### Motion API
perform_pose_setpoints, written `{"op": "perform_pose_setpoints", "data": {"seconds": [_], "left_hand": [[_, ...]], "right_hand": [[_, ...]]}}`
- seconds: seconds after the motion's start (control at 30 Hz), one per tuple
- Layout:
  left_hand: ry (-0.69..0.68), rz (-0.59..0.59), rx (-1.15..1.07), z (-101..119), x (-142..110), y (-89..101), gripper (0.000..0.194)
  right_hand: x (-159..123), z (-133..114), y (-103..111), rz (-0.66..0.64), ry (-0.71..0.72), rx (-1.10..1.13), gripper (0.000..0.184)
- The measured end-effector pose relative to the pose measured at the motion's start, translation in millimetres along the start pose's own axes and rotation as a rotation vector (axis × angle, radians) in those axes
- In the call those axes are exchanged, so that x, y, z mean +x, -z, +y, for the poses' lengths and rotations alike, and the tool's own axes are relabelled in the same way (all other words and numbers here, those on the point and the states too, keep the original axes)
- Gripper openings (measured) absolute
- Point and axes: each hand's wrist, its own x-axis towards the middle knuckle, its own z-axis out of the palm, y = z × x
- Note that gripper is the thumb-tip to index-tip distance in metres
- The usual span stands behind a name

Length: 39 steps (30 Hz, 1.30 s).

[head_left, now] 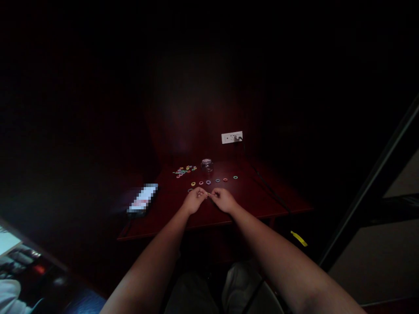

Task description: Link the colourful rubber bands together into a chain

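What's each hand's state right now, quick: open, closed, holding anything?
Left hand: closed, pinching one side of a small yellowish item, too small to identify.
Right hand: closed, pinching the other side of it.

Dim work nook (193, 126), home or office unclear: dark-red desk (252, 198) below right hand (224, 200), wall socket (226, 138) with plug (238, 138) beyond its grip.

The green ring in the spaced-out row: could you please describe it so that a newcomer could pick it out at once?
On the dark red table, look past the right hand to the spaced-out row of small coloured rings. The green ring is at the row's right end, next to the red ring. It alone in that row is green.
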Motion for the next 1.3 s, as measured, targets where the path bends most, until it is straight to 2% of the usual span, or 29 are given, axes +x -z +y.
{"op": "perform_pose_setpoints", "data": {"seconds": [0.4,1.07,1.3], "left_hand": [[0.01,-0.026,-0.026,4.6,-2.8,-1.0,0.016],[-0.019,-0.014,0.021,-4.9,0.9,-2.2,0.015],[-0.009,0.037,0.041,-4.9,3.1,-2.0,0.013]], "right_hand": [[3.4,3.1,-1.8,0.009,-0.026,-0.005,0.02],[11.9,9.7,-4.7,-0.001,-0.054,-0.022,0.014],[14.0,12.6,-3.5,0.0,-0.041,-0.024,0.014]]}}
